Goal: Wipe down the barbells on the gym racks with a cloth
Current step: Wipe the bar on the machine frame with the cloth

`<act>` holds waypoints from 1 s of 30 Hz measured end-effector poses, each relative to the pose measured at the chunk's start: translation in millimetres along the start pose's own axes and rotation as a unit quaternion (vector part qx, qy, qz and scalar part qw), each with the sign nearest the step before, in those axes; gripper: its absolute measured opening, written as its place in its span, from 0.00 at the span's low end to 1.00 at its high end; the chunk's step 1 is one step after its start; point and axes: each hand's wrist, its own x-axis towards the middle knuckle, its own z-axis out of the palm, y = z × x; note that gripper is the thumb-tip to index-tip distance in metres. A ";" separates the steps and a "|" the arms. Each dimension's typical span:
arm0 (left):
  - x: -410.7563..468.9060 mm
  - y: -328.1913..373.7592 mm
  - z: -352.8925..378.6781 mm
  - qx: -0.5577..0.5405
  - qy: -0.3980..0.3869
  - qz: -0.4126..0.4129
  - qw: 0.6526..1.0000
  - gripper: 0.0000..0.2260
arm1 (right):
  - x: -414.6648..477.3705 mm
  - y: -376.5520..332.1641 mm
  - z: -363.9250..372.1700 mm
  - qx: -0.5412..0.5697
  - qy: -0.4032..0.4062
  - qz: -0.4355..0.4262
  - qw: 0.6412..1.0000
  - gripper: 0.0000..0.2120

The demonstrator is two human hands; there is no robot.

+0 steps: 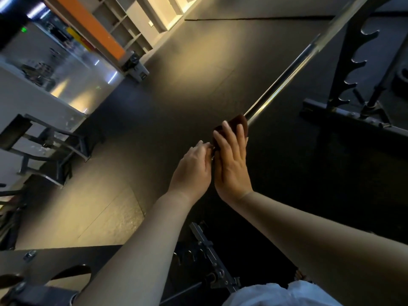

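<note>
At the centre of the head view, I am watching both bare hands working side by side on the barbell [284, 82], which is running diagonally from the hands up to the top right corner.

1. The right hand [231, 164] is lying over the brown cloth [241, 123]. Its fingers [223, 138] are stretching almost straight across the cloth and pressing it against the bar. The thumb is sitting out of sight, so I cannot tell whether it is closing underneath.
2. The left hand [192, 166] is sitting just beside the right hand and touching it along the edge. Its fingers are curling in toward the bar just below the cloth and appear to be gripping the steel there, though the contact itself is showing only as a small glint.
3. The cloth is bunching around the bar at the near end of its visible length, with one dark red fold sticking out past the right fingertips.

To the right, a black rack upright [357, 62] with notched hooks is standing on the dark floor [198, 62], well apart from the hands. At far left, a bench frame [44, 146] is standing near a pale wall. Orange and white shelving [106, 25] is showing at the top left.
</note>
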 end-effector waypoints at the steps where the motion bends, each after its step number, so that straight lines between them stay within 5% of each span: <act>1: -0.1 1.0 -0.3 0.010 0.002 0.006 1.000 0.16 | -1.3 5.2 -1.5 -0.012 -0.007 -0.019 1.000 0.24; 5: 2.1 -0.4 0.6 0.023 0.013 0.013 1.000 0.19 | 31.2 35.4 -27.6 -0.044 -0.006 -0.066 0.997 0.23; 10: 2.5 3.4 4.5 0.072 0.015 0.020 0.997 0.20 | 37.9 25.7 -23.6 0.009 0.049 0.024 0.998 0.22; 17: 9.5 5.6 8.2 0.099 0.024 0.068 0.992 0.20 | 38.4 43.5 -36.5 -0.068 -0.015 -0.092 0.993 0.21; 21: 14.2 9.2 9.9 0.081 0.022 0.063 0.994 0.20 | 54.6 38.0 -39.2 -0.037 0.047 0.016 0.998 0.22; 27: 16.3 7.9 9.9 0.069 0.015 0.060 0.996 0.21 | 48.8 48.6 -46.8 -0.131 -0.051 -0.102 0.985 0.24; 30: 18.5 12.2 10.5 0.059 0.015 0.050 0.997 0.24 | 74.8 60.8 -60.5 -0.103 -0.001 -0.057 0.993 0.23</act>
